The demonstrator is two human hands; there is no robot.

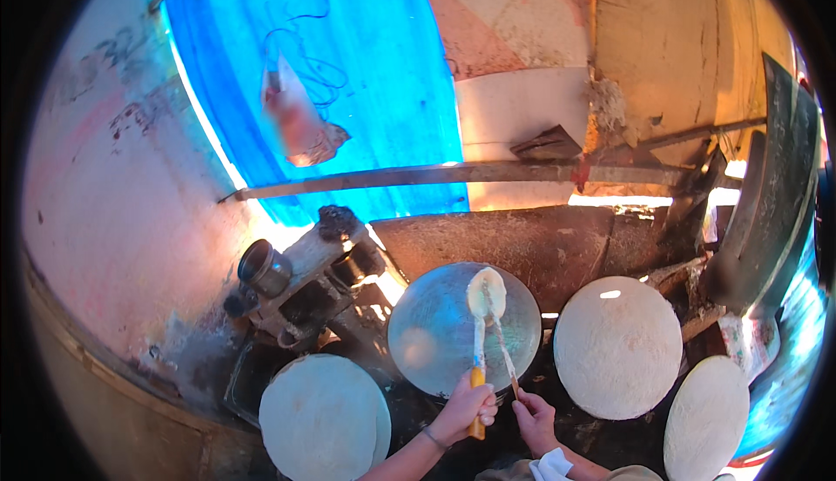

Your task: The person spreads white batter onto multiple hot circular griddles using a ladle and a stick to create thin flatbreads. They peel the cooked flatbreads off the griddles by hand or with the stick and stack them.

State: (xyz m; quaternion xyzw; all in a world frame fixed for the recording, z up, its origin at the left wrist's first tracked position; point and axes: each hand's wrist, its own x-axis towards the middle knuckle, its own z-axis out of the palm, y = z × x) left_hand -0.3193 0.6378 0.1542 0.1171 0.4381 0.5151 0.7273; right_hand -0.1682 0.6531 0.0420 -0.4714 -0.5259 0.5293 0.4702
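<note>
My left hand (463, 410) is closed around the yellow handle of a ladle (479, 337). Pale batter coats the ladle's bowl, which is over a round grey griddle (428, 320). In my right hand (535, 422) is a thin stick-like tool (506, 355), smeared white along its length. Its tip meets or overlaps the ladle's bowl; whether it touches, I cannot tell. Pale round discs flank the griddle: one (318, 420) at the left with another edge showing beneath it, one (618, 348) at the right, and one (707, 420) at the far right.
A dark metal pot (265, 269) stands on a sooty ledge at the left. Behind the griddle is a rusty metal sheet (496, 242), below a wooden beam (392, 180). A bag (300, 124) hangs before blue sheeting (383, 54). Dark curved panels (775, 194) lean at the right.
</note>
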